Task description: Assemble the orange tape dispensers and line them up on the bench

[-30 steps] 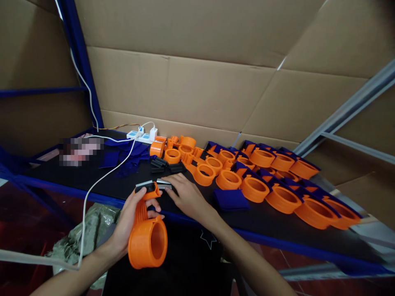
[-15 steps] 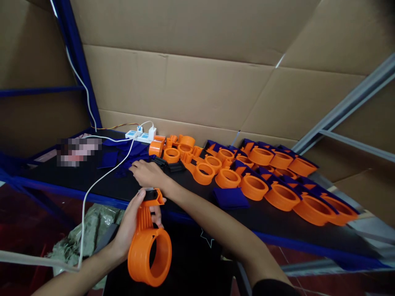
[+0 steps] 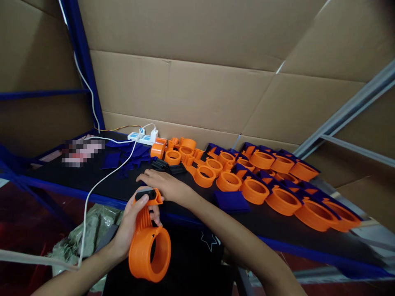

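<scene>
My left hand (image 3: 128, 226) is closed around the handle of an orange tape dispenser (image 3: 149, 255). Its round ring hangs downward, and a black roller (image 3: 146, 194) sits in the head at the top, with my left thumb against it. Just behind that head, above the shelf's front edge, is my right hand (image 3: 165, 184), palm down with its fingers bent. The fingertips are partly hidden, and I cannot make out what they hold. Beyond the right hand lie loose black rollers (image 3: 160, 164) and thin blue pieces (image 3: 132, 152).
Several orange dispensers (image 3: 228, 181) stand in rows on the black shelf (image 3: 89, 176), many with blue parts. A blue stack (image 3: 232, 201) lies near the front edge. A white cable (image 3: 101, 181) crosses at left from a power strip (image 3: 143, 137). Cardboard (image 3: 185, 86) closes the back.
My right hand has drawn back from the blue pieces, moving right and closer to the dispenser head. My left thumb has shifted onto the black roller. The view has shifted slightly.
</scene>
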A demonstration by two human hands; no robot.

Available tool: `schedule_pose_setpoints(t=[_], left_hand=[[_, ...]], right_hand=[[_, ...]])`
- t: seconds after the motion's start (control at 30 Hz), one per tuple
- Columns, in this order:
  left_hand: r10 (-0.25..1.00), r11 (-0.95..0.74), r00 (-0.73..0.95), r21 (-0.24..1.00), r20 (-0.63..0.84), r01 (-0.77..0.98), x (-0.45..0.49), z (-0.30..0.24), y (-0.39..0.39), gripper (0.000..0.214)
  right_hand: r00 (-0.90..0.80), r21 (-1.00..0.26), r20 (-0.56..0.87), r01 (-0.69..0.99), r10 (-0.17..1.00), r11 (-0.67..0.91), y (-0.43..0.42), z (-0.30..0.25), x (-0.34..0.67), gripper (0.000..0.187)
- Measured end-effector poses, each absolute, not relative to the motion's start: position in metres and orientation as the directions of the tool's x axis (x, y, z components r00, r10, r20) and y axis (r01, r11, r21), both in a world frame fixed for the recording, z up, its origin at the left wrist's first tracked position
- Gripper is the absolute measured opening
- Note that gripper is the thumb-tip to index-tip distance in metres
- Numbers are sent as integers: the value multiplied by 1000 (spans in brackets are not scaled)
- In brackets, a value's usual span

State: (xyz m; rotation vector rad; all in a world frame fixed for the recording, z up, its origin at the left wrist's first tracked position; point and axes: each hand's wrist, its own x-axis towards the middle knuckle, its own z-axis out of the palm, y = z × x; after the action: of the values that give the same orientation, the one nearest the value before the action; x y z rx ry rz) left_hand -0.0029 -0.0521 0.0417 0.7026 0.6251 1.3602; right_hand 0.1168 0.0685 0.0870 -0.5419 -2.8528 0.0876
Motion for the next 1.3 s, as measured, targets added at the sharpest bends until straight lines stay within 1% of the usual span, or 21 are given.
schedule_pose_setpoints(t=[0.07,0.13,0.17,0.23,0.3,0.37,0.4,0.47,0.53,0.6,0.73,0.8,0.9,1.0,1.07,1.13,1.2,1.3], left_hand=[[996,43,90,762,20,-646,-3,42,-53,23],[997,31,74,758,23,-651,-4,43,-54,25],[998,30,67,756,19,-654,-4,44,-54,25],[999,37,52,754,-4,-656,-6,44,-53,27],[998,63,45,745,-44,-664,-7,44,-51,31],[994,108,51,728,-101,-677,-8,43,-48,37],[990,128,48,721,-130,-681,-9,43,-47,40],[984,146,23,725,-177,-673,-8,43,-46,43],[982,138,-10,748,-189,-649,-6,44,-45,44],[985,108,-35,767,-168,-632,-4,44,-45,42],[991,49,-65,777,-116,-628,0,43,-43,39],[992,20,-87,786,-94,-617,1,42,-42,37],[989,-16,-129,804,-76,-594,2,41,-41,36],[986,-15,-144,804,-88,-595,4,41,-41,38],[988,0,-126,801,-95,-599,4,41,-42,40],[989,37,-90,800,-114,-599,4,40,-42,41],[987,76,-67,794,-145,-603,3,40,-42,43],[983,111,-51,789,-177,-604,4,38,-41,47]], right_hand=[[-887,-135,226,380,402,915,67,86,115,44],[-848,-181,265,424,459,887,68,87,114,35],[-815,-232,302,440,494,867,69,88,115,32],[-724,-391,382,436,574,811,69,92,122,33],[-638,-575,415,368,649,730,67,97,134,36],[-599,-736,397,244,695,631,61,100,148,32],[-597,-795,381,179,706,580,57,100,155,29],[-621,-862,340,95,706,498,46,96,165,23],[-642,-880,308,89,702,467,35,90,169,21],[-620,-867,303,136,724,480,26,84,170,24],[-462,-810,383,248,800,531,15,75,165,42],[-387,-801,401,292,830,523,12,72,163,46],[-322,-840,362,295,875,456,9,68,159,41],[-326,-893,297,237,897,382,6,64,157,36],[-332,-895,306,220,892,389,4,62,156,35],[-326,-858,360,253,874,447,3,61,156,34],[-319,-794,418,327,851,513,1,61,158,34],[-336,-719,455,407,825,563,-2,63,160,36]])
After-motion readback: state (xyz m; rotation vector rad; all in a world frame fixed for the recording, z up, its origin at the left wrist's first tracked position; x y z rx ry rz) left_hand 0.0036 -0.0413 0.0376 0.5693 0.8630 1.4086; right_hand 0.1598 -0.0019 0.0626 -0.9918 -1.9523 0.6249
